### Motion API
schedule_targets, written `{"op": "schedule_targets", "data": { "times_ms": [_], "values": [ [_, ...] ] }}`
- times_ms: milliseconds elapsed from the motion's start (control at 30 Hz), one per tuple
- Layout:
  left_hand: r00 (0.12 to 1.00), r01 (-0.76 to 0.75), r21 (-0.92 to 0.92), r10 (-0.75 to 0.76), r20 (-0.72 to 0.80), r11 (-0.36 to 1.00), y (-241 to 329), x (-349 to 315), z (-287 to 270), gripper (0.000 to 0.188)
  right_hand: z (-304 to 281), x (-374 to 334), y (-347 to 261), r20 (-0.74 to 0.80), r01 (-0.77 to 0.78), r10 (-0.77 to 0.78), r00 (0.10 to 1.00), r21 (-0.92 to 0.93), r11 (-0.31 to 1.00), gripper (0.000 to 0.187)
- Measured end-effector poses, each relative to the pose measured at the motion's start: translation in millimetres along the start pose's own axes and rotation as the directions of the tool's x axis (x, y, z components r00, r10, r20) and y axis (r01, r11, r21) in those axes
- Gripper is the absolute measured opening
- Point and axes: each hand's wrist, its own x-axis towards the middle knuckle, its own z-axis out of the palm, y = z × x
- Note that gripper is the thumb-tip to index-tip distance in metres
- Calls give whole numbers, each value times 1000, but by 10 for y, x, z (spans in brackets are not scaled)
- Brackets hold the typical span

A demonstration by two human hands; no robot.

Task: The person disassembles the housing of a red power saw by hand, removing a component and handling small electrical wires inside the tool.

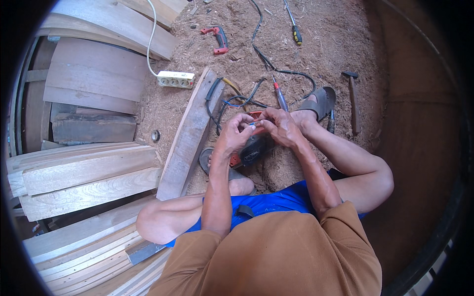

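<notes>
Above the sawdust, between my feet, both hands meet with fingers pinched. My left hand (235, 133) is closed on the end of a thin blue wire (253, 124). The fingers of my right hand (281, 128) are pressed together at the same spot, closed on what looks like the wire's other side; fingertips hide the exact grip. Just below them lies a red and black power tool body (254, 149), partly covered by my hands. Black cable (211, 93) and loose wires loop beside it. A screwdriver with a translucent purple handle (280, 97) lies just beyond my right hand.
A wooden board (185, 143) slants along my left. Farther out lie a red and black handle shell (222, 40), a yellow-black screwdriver (296, 35), a white power strip (175, 79) and a tape roll (155, 135). A hammer (353, 103) rests at right; stacked planks (94, 167) fill the left.
</notes>
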Motion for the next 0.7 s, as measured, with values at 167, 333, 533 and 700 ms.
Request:
{"op": "schedule_targets", "data": {
  "times_ms": [167,333,533,700],
  "values": [
    [989,-138,62,141,-41,988,-75,44,34,9,76,5,45,-28,89,-90,996,-28,996,17],
    [983,-164,91,170,-66,982,-73,44,41,6,104,18,63,7,98,-98,995,4,995,17],
    [989,-121,-11,119,-90,993,-185,64,50,6,126,-1,-14,-8,135,-137,990,-142,981,15],
    [988,-132,3,132,-81,991,-21,22,87,7,141,-38,-31,-88,113,-132,987,-192,975,12]
  ]
}}
